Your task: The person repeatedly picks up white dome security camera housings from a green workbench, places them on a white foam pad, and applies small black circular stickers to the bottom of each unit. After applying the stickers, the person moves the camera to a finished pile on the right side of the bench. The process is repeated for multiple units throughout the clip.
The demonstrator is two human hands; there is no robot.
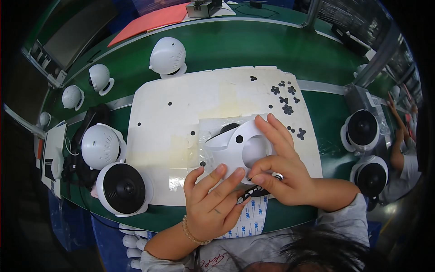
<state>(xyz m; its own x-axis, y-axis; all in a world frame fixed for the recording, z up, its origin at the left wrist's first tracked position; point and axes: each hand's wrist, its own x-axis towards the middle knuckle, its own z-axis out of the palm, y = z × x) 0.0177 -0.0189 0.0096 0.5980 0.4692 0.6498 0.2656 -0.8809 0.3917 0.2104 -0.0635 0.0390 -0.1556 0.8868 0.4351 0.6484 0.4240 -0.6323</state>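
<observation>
A white plastic housing (229, 152) with a large round opening lies on a clear plastic bag (207, 131) in front of me. One black round pad (239, 139) sits on its face. My left hand (213, 201) has its fingers stretched out, their tips on the housing's near edge. My right hand (285, 174) pinches a small black round pad (248, 178) between thumb and index finger, beside the opening; its other fingers reach over the housing's right side. Below the hands is a black-and-white strip (251, 192), partly hidden, above a sheet of blue-printed white backing (247, 222).
A worn white board (156, 120) covers the green bench, with several loose black pads (287, 109) at its right. Round white devices (124, 188) stand at the left, others (362, 128) at the right, one (167, 56) behind. A co-worker's arm (398, 149) shows far right.
</observation>
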